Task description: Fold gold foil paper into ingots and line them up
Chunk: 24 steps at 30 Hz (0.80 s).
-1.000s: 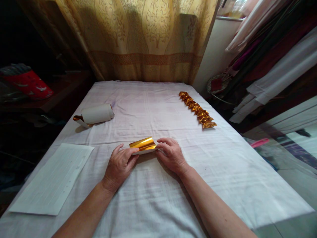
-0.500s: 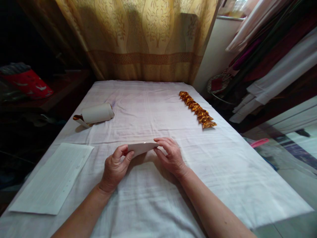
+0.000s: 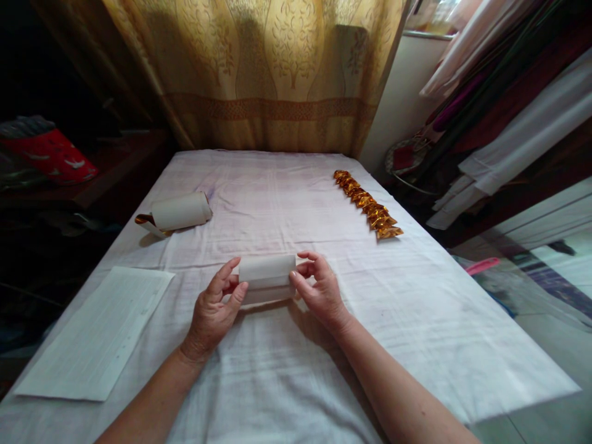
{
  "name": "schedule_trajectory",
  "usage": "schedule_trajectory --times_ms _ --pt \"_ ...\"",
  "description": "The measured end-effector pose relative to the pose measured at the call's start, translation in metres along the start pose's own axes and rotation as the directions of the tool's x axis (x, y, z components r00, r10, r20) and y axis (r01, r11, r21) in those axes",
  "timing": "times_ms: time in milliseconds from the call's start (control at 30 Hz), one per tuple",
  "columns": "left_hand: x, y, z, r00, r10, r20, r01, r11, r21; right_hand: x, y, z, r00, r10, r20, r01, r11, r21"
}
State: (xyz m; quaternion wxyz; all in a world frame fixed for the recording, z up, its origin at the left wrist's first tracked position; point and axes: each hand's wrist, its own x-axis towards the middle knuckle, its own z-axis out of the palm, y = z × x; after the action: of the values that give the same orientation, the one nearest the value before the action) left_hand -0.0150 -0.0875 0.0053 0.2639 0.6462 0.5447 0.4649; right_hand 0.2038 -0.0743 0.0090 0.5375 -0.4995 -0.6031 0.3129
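Between my two hands is a small sheet of paper (image 3: 267, 269), pale on the side facing me, with a crease running across it and its upper part curved. My left hand (image 3: 215, 311) grips its left edge, thumb in front and index finger raised at the top corner. At the right edge my right hand (image 3: 321, 290) pinches it between thumb and fingers. The sheet is held just above the white cloth of the table (image 3: 272, 203). Its back side is hidden from me.
A roll of paper (image 3: 180, 211) with a gold inner side lies at the left back. Several folded gold foil pieces (image 3: 367, 203) stand in a row at the right. A larger white sheet (image 3: 97, 333) lies at the left front. Behind the table hangs a gold curtain (image 3: 277, 74).
The sheet was seen nearly edge-on and slanted; now its pale face is opened toward me, showing a crease. My left index finger has lifted. Both hands remain at its edges.
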Motion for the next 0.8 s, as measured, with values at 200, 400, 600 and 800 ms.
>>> schedule_trajectory --times_ms 200,400,600,800 --pt "0.004 0.003 -0.005 0.998 0.065 0.010 -0.065 0.997 0.044 0.000 0.004 0.002 0.998 0.000 -0.063 0.000 1.000 0.004" --pt "0.006 0.008 -0.005 0.999 0.013 0.038 -0.014 0.999 0.035 0.000 0.004 0.002 0.997 -0.035 -0.067 0.030 0.997 -0.075" --pt "0.008 0.002 -0.008 0.994 -0.039 0.102 0.032 0.997 0.066 0.002 0.011 -0.001 0.999 -0.027 -0.038 0.024 0.997 -0.077" --pt "0.008 -0.009 -0.008 0.989 0.016 0.148 -0.041 0.985 0.167 0.002 0.021 -0.010 0.984 -0.133 0.117 0.154 0.970 -0.187"
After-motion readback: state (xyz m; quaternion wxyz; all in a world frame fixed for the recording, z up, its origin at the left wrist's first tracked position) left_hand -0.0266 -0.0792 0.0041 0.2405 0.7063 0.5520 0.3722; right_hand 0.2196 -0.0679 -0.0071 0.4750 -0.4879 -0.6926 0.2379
